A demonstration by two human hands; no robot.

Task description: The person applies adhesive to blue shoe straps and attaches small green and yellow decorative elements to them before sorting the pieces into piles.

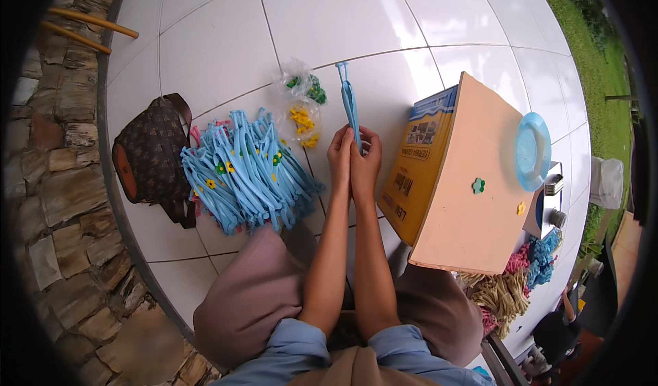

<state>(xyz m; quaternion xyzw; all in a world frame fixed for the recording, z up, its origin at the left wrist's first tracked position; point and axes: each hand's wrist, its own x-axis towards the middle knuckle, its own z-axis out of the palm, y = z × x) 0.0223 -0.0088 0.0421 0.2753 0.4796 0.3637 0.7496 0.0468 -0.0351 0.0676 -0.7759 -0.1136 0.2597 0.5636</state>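
My left hand [340, 158] and my right hand [367, 160] are pressed together in front of me, both closed round the lower part of a light blue flip-flop strap [349, 101]. Its two knobbed ends point away from me. To the left lies a large pile of similar light blue straps [240, 173], a few with yellow or green flowers on top. Beyond the pile are clear plastic bags with green flower pieces [315, 91] and yellow flower pieces [301, 118]. A green flower [478, 185] and a yellow flower [521, 208] rest on the cardboard [452, 228] at right.
The cardboard covers a yellow box [418, 173]. A light blue plate [531, 153] sits at its right edge, near a metal tin [548, 208]. Beige straps [497, 297] and pink and blue bundles lie behind. A brown handbag [147, 156] stands left; another person [558, 328] is at lower right.
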